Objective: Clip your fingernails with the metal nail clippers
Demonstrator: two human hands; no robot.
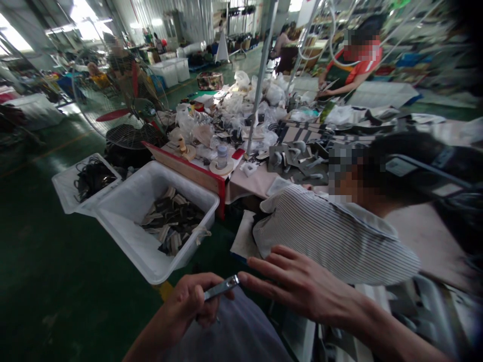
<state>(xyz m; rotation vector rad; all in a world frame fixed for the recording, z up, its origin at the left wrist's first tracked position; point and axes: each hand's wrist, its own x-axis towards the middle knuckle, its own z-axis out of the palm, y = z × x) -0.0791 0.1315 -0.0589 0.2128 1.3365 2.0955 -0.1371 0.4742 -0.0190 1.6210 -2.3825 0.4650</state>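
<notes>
Nail clipper, slim, bar-shaped, of shiny silver metal: held in the left hand, above grey cloth of smooth, softly draped weave at the lower edge. Tub, large, rectangular, of translucent white plastic with rounded rim: on a dark green, faintly glossy floor, containing a jumbled heap of flat dark and pale strips, material uncertain. Tub, smaller, white plastic: just beside it, with tangled black cords. Board, long, wooden, red-edged: along the near end of a table with pale pinkish covering, which carries crumpled, clear plastic bags and a pale, roughly cylindrical spool on a round base. Co-worker in a finely striped, light, collared shirt: bent at the table, beyond the right hand. Left hand: forearm rising from lower left, fingers curled, thumb uppermost, gripping the clipper, its head pointing right and slightly up. Right hand: forearm entering from lower right, back uppermost, palm empty as far as visible, fingers extended and slightly parted, index fingertip at the clipper's head; whether they touch cannot be told.
</notes>
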